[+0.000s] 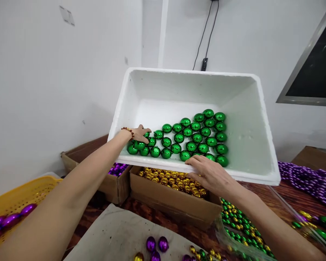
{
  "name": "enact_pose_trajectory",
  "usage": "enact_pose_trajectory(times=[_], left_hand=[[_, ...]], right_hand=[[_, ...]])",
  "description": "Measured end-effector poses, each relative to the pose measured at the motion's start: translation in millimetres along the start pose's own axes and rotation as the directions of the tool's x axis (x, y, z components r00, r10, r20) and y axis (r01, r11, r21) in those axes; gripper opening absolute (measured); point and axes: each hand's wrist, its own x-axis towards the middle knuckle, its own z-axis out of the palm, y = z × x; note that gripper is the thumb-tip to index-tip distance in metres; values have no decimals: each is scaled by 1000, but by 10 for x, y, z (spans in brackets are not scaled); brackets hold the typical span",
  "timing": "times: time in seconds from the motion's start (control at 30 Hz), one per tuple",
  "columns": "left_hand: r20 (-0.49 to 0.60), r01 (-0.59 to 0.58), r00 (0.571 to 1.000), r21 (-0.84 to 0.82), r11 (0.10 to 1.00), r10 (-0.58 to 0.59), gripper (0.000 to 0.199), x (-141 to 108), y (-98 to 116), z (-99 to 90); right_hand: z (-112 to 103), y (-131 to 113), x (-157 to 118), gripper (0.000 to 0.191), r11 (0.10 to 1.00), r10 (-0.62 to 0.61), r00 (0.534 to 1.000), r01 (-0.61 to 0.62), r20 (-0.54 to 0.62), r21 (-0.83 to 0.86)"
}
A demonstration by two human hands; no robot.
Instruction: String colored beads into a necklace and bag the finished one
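Note:
A white foam box (241,134) is tilted towards me, with several shiny green ball ornaments (197,138) in its lower part. My left hand (141,134), a beaded bracelet at its wrist, reaches inside at the left end. Its fingers are spread over the green balls there and partly cover one. At the front rim my right hand (206,169) grips the box wall, fingers over the edge and thumb below it outside.
Below the foam box stands a cardboard box (174,204) of gold balls (174,177). Purple beads (118,169) fill another carton at left. A yellow basket (29,194) holds purple ornaments (12,220). Purple balls (163,244) lie on a grey sheet (111,232). Purple bead strands (312,185) lie right.

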Motion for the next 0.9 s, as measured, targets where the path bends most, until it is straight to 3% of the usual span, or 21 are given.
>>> enact_pose_trajectory(times=[0.1,0.17,0.33,0.5,0.67,0.9], left_hand=[[41,-19,999,13,1000,18,102,-63,5,7],[16,-18,1000,67,998,17,103,-103,34,50],[-75,24,997,102,994,-17,91,-190,94,145],[-175,48,984,102,994,-30,69,-211,138,121],[-201,115,975,97,989,-93,58,-126,177,61],[-199,213,960,51,976,-199,64,139,222,-18]], right_hand=[[-6,44,25,14,1000,10,1000,-10,-2,22],[6,62,32,14,999,27,1000,-27,-4,20],[27,66,9,16,999,-2,1000,2,4,41],[19,44,-13,16,999,17,1000,-18,26,27],[8,52,-3,16,1000,2,999,-3,37,29],[32,65,-18,16,998,-35,999,34,4,47]])
